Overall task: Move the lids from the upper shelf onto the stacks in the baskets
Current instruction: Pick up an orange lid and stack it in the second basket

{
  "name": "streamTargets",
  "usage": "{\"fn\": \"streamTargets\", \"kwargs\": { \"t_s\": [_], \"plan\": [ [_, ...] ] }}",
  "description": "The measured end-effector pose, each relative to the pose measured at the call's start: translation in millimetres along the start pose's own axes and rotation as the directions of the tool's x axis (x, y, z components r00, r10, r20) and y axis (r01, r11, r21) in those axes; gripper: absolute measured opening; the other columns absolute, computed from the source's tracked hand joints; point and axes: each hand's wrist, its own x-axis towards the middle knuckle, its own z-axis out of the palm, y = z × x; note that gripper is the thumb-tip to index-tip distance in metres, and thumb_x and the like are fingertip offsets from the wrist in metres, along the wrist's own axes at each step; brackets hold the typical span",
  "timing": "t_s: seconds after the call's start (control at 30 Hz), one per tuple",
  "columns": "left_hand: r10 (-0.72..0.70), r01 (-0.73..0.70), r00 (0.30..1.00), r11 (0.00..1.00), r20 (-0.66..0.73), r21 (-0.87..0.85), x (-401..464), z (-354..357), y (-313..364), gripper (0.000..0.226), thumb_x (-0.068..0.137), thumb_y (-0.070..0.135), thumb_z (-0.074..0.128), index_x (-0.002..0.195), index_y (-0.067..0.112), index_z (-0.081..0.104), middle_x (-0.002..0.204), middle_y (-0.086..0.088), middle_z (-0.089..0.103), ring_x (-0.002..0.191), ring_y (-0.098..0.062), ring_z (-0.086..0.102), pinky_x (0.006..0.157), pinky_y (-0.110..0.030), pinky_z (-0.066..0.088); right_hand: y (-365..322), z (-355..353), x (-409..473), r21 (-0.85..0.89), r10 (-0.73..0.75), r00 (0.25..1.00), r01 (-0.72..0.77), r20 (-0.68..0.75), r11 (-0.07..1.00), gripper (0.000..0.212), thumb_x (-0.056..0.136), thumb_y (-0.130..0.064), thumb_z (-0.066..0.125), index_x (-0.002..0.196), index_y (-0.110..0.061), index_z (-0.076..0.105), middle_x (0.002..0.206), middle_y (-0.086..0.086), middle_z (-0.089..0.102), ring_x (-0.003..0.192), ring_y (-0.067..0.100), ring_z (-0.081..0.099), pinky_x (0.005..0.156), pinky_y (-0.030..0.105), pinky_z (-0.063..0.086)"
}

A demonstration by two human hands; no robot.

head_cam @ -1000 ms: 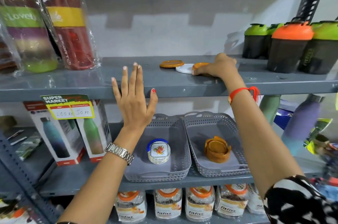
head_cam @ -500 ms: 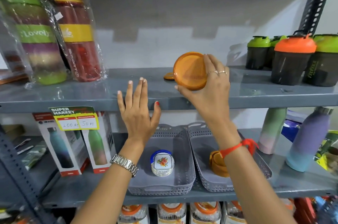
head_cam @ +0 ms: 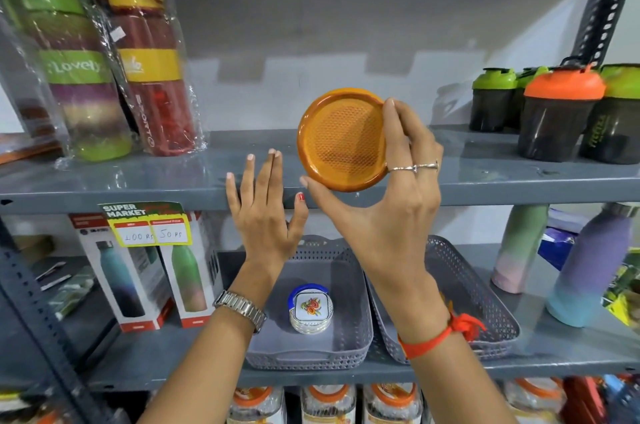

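My right hand [head_cam: 391, 202] grips a round orange lid [head_cam: 343, 139] by its rim, tilted to face me, in front of the upper shelf [head_cam: 502, 181]. My left hand [head_cam: 265, 212] is raised flat with fingers apart, empty, against the upper shelf's front edge. Below, the left grey basket [head_cam: 346, 351] holds a short stack of white lids with a floral top and blue rim [head_cam: 310, 308]. The right grey basket [head_cam: 485, 306] sits beside it; my right forearm hides what is inside. The other lids on the upper shelf are hidden behind my hand and the orange lid.
Wrapped bottles [head_cam: 114, 63] stand at the upper shelf's left, shaker cups with green and orange caps [head_cam: 561, 112] at its right. Boxed bottles [head_cam: 156, 271] flank the baskets on the left, pastel bottles [head_cam: 588, 267] on the right. Jars [head_cam: 329, 403] fill the shelf beneath.
My right hand picked the orange lid off the upper shelf and has drawn it out toward me, turning it upright. My left hand has stayed at the shelf edge.
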Motion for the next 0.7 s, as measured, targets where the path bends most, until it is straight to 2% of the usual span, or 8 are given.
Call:
{"fn": "streamTargets", "kwargs": {
  "t_s": [0.13, 0.17, 0.3, 0.37, 0.43, 0.5, 0.6, 0.7],
  "plan": [
    [-0.002, 0.002, 1.0, 1.0, -0.006, 0.024, 1, -1, 1, 0.061, 0.088, 0.04, 0.035, 0.137, 0.005, 0.045, 0.14, -0.007, 0.049, 0.135, -0.027, 0.034, 0.117, -0.042, 0.006, 12, -1, -12, -0.021, 0.045, 0.998, -0.044, 0.032, 0.999, 0.088, 0.065, -0.036, 0.083, 0.13, 0.011, 0.048, 0.131, 0.023, 0.05, 0.122, 0.025, 0.041, 0.103, 0.045, 0.042],
    [-0.004, 0.004, 1.0, 1.0, -0.011, 0.023, 0, -1, 2, 0.061, 0.088, 0.041, 0.035, 0.138, 0.006, 0.044, 0.139, -0.007, 0.049, 0.135, -0.026, 0.033, 0.117, -0.042, 0.005, 16, -2, -15, -0.025, 0.059, 0.998, -0.058, 0.036, 0.998, 0.088, 0.065, -0.038, 0.082, 0.13, 0.01, 0.048, 0.131, 0.022, 0.05, 0.121, 0.025, 0.041, 0.103, 0.044, 0.042],
    [-0.018, 0.018, 1.0, 1.0, -0.012, 0.008, -2, 0, 5, 0.061, 0.092, 0.041, 0.03, 0.14, 0.007, 0.04, 0.144, -0.005, 0.044, 0.139, -0.026, 0.029, 0.116, -0.045, 0.005, 33, -13, -39, -0.066, 0.118, 0.99, -0.113, 0.081, 0.991, 0.09, 0.065, -0.041, 0.082, 0.133, 0.006, 0.048, 0.132, 0.019, 0.05, 0.121, 0.023, 0.042, 0.105, 0.022, 0.035],
    [-0.007, 0.007, 1.0, 1.0, -0.011, 0.01, -5, 2, 9, 0.06, 0.092, 0.039, 0.031, 0.141, 0.007, 0.039, 0.146, -0.005, 0.041, 0.14, -0.026, 0.027, 0.116, -0.047, 0.004, 44, -22, -59, -0.079, 0.158, 0.982, -0.15, 0.105, 0.985, 0.091, 0.064, -0.043, 0.082, 0.134, 0.004, 0.047, 0.133, 0.017, 0.049, 0.123, 0.022, 0.043, 0.106, 0.023, 0.034],
    [0.025, -0.025, 1.0, 1.0, -0.014, -0.007, -8, 5, 15, 0.058, 0.091, 0.036, 0.035, 0.141, 0.007, 0.038, 0.146, -0.006, 0.04, 0.139, -0.027, 0.027, 0.116, -0.048, 0.002, 57, -30, -81, -0.068, 0.256, 0.961, -0.25, 0.104, 0.966, 0.093, 0.061, -0.044, 0.084, 0.134, 0.001, 0.049, 0.134, 0.012, 0.048, 0.124, 0.017, 0.043, 0.106, 0.019, 0.034],
    [0.065, -0.066, 0.998, 0.997, -0.017, -0.032, -11, 7, 25, 0.057, 0.09, 0.033, 0.037, 0.141, 0.007, 0.038, 0.146, -0.006, 0.041, 0.139, -0.027, 0.027, 0.116, -0.047, 0.0, 70, -39, -102, -0.044, 0.429, 0.9, -0.427, 0.07, 0.903, 0.093, 0.056, -0.044, 0.086, 0.134, -0.007, 0.051, 0.133, 0.002, 0.047, 0.123, 0.011, 0.044, 0.104, 0.014, 0.035],
    [0.092, -0.093, 0.996, 0.994, -0.02, -0.059, -11, 12, 39, 0.057, 0.09, 0.033, 0.037, 0.141, 0.006, 0.039, 0.145, -0.005, 0.042, 0.138, -0.027, 0.028, 0.116, -0.046, -0.002, 101, -47, -124, -0.076, 0.665, 0.746, -0.662, 0.034, 0.746, 0.092, 0.055, -0.041, 0.089, 0.134, -0.012, 0.052, 0.133, 0.002, 0.048, 0.122, 0.015, 0.047, 0.104, 0.03, 0.042],
    [0.117, -0.118, 0.993, 0.992, -0.033, -0.053, -10, 18, 52, 0.057, 0.09, 0.033, 0.038, 0.141, 0.007, 0.039, 0.145, -0.004, 0.042, 0.138, -0.027, 0.029, 0.116, -0.046, -0.001, 147, -48, -137, -0.265, 0.772, 0.632, -0.734, 0.071, 0.625, 0.087, 0.058, -0.043, 0.087, 0.129, -0.005, 0.055, 0.129, 0.011, 0.051, 0.12, 0.027, 0.048, 0.103, 0.036, 0.041]
  ]
}}
